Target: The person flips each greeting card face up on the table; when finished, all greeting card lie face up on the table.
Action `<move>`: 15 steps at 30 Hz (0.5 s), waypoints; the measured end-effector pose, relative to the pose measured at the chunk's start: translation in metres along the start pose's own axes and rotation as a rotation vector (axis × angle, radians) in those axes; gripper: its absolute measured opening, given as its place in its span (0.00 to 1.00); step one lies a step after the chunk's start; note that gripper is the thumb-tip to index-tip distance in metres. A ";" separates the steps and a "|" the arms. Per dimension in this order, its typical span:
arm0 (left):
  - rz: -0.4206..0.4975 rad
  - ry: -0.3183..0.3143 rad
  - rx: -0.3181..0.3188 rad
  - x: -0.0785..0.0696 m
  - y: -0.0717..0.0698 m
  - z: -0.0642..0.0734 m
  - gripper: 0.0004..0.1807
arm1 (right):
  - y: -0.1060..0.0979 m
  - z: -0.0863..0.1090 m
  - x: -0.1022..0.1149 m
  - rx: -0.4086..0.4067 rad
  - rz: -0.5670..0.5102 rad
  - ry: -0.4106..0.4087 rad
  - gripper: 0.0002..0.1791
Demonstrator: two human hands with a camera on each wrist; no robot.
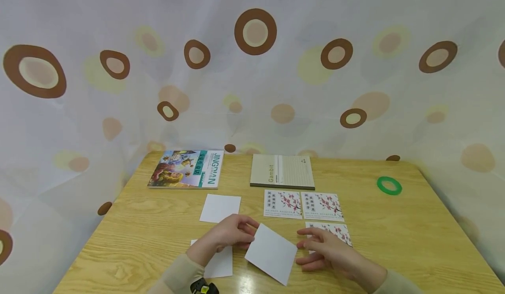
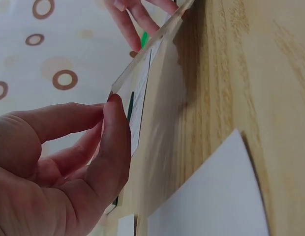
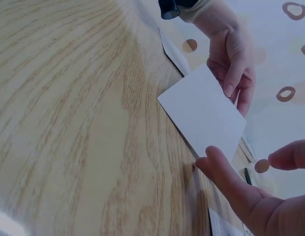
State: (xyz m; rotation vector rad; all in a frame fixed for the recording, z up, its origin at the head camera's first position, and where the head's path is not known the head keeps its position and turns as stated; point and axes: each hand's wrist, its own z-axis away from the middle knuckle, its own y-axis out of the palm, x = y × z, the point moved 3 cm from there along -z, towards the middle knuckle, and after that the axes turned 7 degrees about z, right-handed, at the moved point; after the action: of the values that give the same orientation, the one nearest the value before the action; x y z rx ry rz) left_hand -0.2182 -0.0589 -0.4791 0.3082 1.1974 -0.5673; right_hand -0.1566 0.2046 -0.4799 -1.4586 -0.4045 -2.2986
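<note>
Held card: one, square, blank white face toward the head camera; tilted above the table. Underside: print, if any, cannot be told.

Progress, by judgement: part-way. Three cards lie printed side up, apparently finished; the held card is in hand; two blank-faced cards lie flat, apparently left to handle.

Left hand: at the held card's left corner, pinching its edge between thumb and fingers.

Right hand: just beside the held card's right corner, fingers extended and parted, gripping nothing; whether a fingertip touches the card cannot be told.

Blank cards, two: near blank card, just left of the held card, partly behind the left arm; far blank card, beyond the held card to the left.

Printed cards, three, with red blossom: first beyond the held card; second beyond and to its right; third to its right, partly covered by the right hand.

Notebook: farther beyond the held card.

Picture book: far left of it.

Green tape roll: far right of it.
</note>
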 end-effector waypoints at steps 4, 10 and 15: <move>-0.010 0.006 0.002 -0.003 -0.002 -0.001 0.19 | -0.001 0.000 -0.001 -0.004 -0.008 -0.017 0.34; -0.013 0.019 -0.018 -0.010 -0.004 -0.001 0.19 | -0.003 0.001 0.000 -0.027 -0.014 0.001 0.34; 0.006 0.028 -0.050 -0.014 -0.002 -0.002 0.19 | -0.003 0.003 0.002 -0.011 -0.021 -0.012 0.34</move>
State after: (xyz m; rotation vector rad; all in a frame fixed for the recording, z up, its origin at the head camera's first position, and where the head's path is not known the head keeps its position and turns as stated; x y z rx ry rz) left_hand -0.2242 -0.0560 -0.4665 0.2785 1.2358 -0.5285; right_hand -0.1567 0.2078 -0.4770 -1.4810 -0.4133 -2.3123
